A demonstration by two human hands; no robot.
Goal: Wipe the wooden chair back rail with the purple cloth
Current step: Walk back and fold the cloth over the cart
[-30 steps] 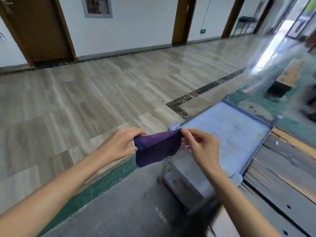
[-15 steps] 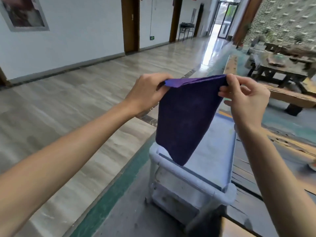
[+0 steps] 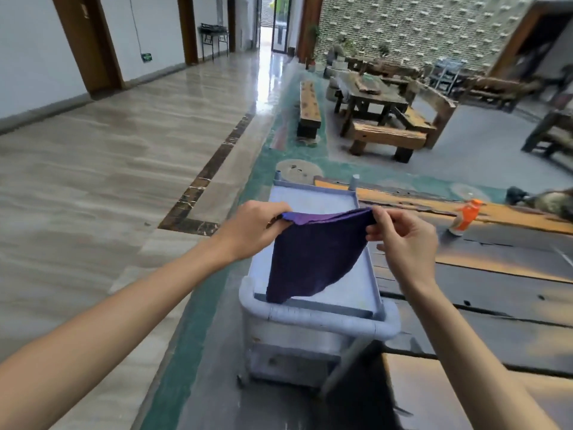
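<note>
A: Tiled hall on your left, dark wooden bench (image 3: 496,293) on your right, grey cart (image 3: 313,318) straight ahead of you. Purple cloth (image 3: 310,259) hangs over the cart's top tray, its upper edge pinched at both corners. Left hand (image 3: 251,228) holds the cloth's left corner, right hand (image 3: 403,234) the right corner, fingers closed on the fabric.

B: Risks?

A: Two, as I judge it. The cloth's lower tip hangs at the cart's near rim; if you walk off with it dangling, it could snag there or drag. Also, both grips are fingertip pinches, so a quick shake could pull a corner free.

B: Arm pose?

A: Both forearms extended forward over the cart, wrists about level, hands apart by the cloth's width, palms turned inward.

B: Chair rail?

A: Can't tell which one you're aiming for. Wooden seating (image 3: 428,119) sits well beyond the cart, far right. No contact with any rail yet. Fold the cloth into a pad before you move.
</note>
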